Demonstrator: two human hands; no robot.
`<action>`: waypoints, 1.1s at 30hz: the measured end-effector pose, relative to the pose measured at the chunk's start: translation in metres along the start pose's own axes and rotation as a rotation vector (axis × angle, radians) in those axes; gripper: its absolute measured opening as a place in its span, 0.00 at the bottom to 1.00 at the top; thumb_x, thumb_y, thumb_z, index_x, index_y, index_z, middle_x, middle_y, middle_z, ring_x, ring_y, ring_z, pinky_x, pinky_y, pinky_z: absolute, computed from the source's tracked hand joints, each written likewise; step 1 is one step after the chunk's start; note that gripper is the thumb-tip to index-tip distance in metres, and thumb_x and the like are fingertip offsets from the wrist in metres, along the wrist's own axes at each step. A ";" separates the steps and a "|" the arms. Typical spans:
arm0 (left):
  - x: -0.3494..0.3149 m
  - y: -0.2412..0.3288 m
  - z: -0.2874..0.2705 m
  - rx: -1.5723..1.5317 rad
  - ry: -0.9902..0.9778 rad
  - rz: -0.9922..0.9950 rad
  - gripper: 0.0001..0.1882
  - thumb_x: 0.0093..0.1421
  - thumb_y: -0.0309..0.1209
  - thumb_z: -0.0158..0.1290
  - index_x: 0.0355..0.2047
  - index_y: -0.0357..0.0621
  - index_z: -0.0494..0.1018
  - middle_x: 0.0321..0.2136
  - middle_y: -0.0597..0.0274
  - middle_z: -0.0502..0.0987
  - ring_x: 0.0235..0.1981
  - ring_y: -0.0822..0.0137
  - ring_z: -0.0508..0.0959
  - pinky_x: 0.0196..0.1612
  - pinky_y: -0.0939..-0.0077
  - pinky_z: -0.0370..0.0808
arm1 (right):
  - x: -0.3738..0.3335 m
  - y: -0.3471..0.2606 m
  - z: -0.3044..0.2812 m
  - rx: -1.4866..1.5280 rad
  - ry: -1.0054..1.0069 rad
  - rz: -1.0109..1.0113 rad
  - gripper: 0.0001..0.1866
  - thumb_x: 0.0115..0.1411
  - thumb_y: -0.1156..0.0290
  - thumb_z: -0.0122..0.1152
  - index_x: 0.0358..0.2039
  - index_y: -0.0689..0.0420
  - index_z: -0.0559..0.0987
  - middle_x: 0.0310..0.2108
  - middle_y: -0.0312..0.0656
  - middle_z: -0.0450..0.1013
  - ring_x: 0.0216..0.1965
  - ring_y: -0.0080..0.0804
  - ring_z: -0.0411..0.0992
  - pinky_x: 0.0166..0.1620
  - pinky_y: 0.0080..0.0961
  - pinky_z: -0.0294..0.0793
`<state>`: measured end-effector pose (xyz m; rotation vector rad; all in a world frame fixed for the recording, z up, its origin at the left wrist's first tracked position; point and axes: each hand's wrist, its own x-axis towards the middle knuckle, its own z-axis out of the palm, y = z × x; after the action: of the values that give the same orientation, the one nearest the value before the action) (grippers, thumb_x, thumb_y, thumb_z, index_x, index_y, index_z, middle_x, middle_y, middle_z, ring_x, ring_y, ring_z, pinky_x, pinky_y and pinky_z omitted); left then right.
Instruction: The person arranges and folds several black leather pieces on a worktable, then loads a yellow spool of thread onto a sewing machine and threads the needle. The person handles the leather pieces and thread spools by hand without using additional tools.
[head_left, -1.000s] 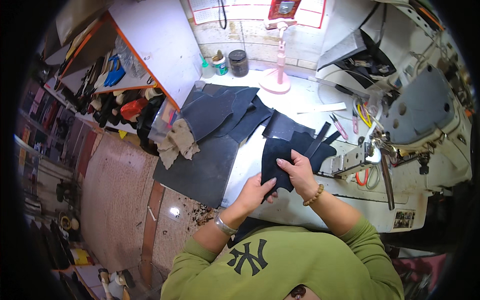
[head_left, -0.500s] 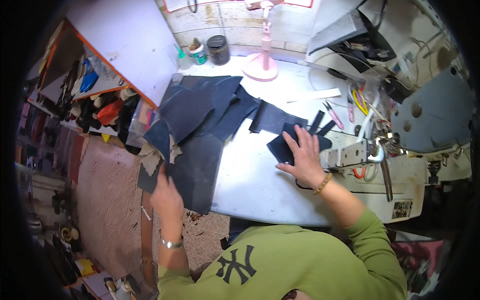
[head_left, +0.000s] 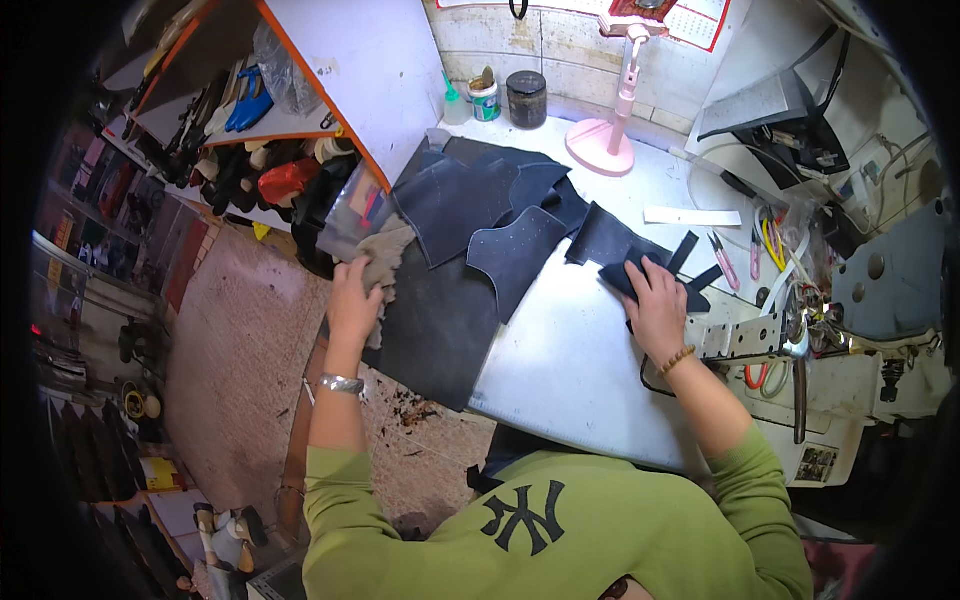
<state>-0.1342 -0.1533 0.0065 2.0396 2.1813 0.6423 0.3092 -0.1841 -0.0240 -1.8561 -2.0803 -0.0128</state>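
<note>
Left hand (head_left: pixel 352 300) grips tan cloth (head_left: pixel 385 262) beside clear bag (head_left: pixel 352 215).

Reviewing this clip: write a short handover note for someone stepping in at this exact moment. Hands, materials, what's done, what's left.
Left hand: out at the table's left edge, gripping a tan cloth piece.
Right hand: flat, pressing a small dark piece on the white table beside the sewing machine.
Dark cut panels lie stacked at the table's left-rear.
Done: nothing sewn that shows.
Left: the pressed piece is not yet under the machine.
</note>
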 end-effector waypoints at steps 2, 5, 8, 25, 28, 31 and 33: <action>-0.034 0.006 -0.010 -0.001 0.046 -0.035 0.23 0.50 0.30 0.54 0.49 0.43 0.70 0.43 0.50 0.69 0.42 0.47 0.73 0.45 0.59 0.72 | 0.006 -0.001 0.001 0.082 0.032 0.079 0.24 0.55 0.65 0.62 0.54 0.48 0.72 0.55 0.42 0.68 0.57 0.39 0.63 0.57 0.41 0.57; -0.113 0.043 -0.011 -0.019 0.004 0.020 0.22 0.48 0.29 0.54 0.47 0.43 0.72 0.41 0.50 0.69 0.41 0.48 0.73 0.45 0.60 0.72 | 0.013 0.002 -0.003 0.163 0.017 0.132 0.24 0.58 0.62 0.58 0.55 0.51 0.72 0.55 0.43 0.69 0.56 0.41 0.65 0.56 0.38 0.63; -0.179 0.102 0.010 -0.154 -0.120 0.237 0.22 0.48 0.29 0.57 0.46 0.43 0.73 0.38 0.48 0.69 0.38 0.50 0.73 0.41 0.62 0.73 | 0.020 0.010 -0.010 0.239 -0.047 0.144 0.24 0.58 0.60 0.56 0.55 0.51 0.73 0.54 0.42 0.70 0.54 0.42 0.67 0.57 0.36 0.65; -0.213 0.275 0.098 -0.411 -0.486 0.846 0.33 0.46 0.30 0.60 0.54 0.38 0.65 0.37 0.50 0.70 0.34 0.52 0.76 0.31 0.63 0.76 | 0.017 0.028 -0.045 -0.070 -0.579 -0.367 0.37 0.47 0.74 0.62 0.60 0.49 0.66 0.56 0.55 0.61 0.59 0.50 0.60 0.57 0.38 0.68; -0.233 0.322 0.110 -0.667 -0.797 1.044 0.23 0.48 0.28 0.57 0.45 0.41 0.67 0.39 0.51 0.69 0.35 0.50 0.76 0.34 0.58 0.75 | 0.018 0.022 -0.041 -0.195 -0.521 -0.442 0.24 0.54 0.71 0.57 0.54 0.55 0.71 0.51 0.52 0.64 0.53 0.47 0.64 0.51 0.37 0.72; -0.225 0.336 0.102 -0.766 -0.642 1.183 0.22 0.47 0.29 0.59 0.44 0.44 0.69 0.38 0.55 0.70 0.33 0.52 0.76 0.33 0.60 0.75 | 0.013 0.017 -0.034 -0.294 -0.375 -0.502 0.14 0.60 0.72 0.49 0.46 0.58 0.74 0.46 0.53 0.68 0.48 0.45 0.70 0.44 0.35 0.77; -0.203 0.324 0.092 -0.677 -0.513 1.153 0.25 0.45 0.31 0.61 0.46 0.47 0.69 0.38 0.57 0.71 0.34 0.54 0.76 0.33 0.62 0.75 | 0.013 0.016 -0.031 -0.271 -0.324 -0.503 0.14 0.59 0.71 0.50 0.46 0.58 0.74 0.46 0.52 0.69 0.48 0.45 0.70 0.45 0.35 0.77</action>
<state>0.2210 -0.3206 -0.0051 2.4360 0.2939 0.6546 0.3315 -0.1772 0.0049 -1.4914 -2.8496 -0.1338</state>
